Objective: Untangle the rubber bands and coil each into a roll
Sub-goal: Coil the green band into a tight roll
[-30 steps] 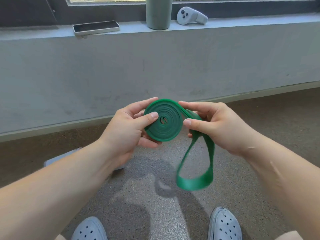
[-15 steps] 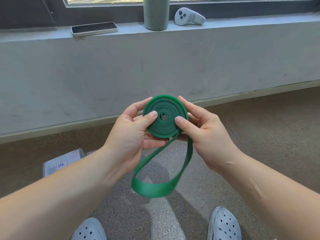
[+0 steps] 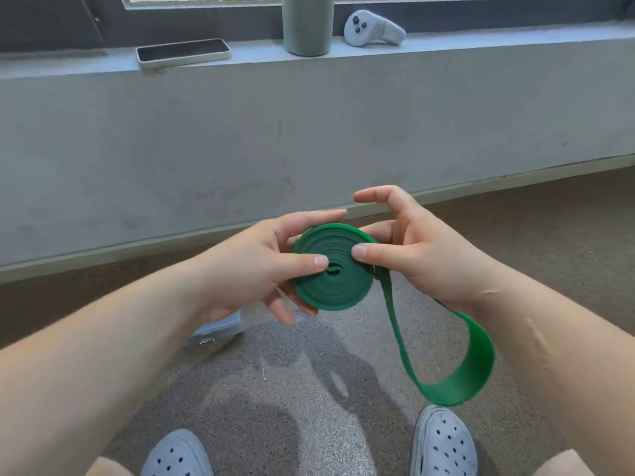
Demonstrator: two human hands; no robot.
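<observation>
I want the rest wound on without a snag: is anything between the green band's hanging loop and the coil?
Nothing visible does. The loop hangs free from the coil, which is pinched by the left hand and right hand. One strand runs behind the right wrist and is hidden there.

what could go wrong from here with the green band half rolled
1. The coil is held only by a pinch between the left hand and right hand; if a thumb slips, the springy turns may unwind.
2. The loop hangs free below the right wrist; it could catch on the arm or wind in twisted, leaving an uneven roll.
</observation>
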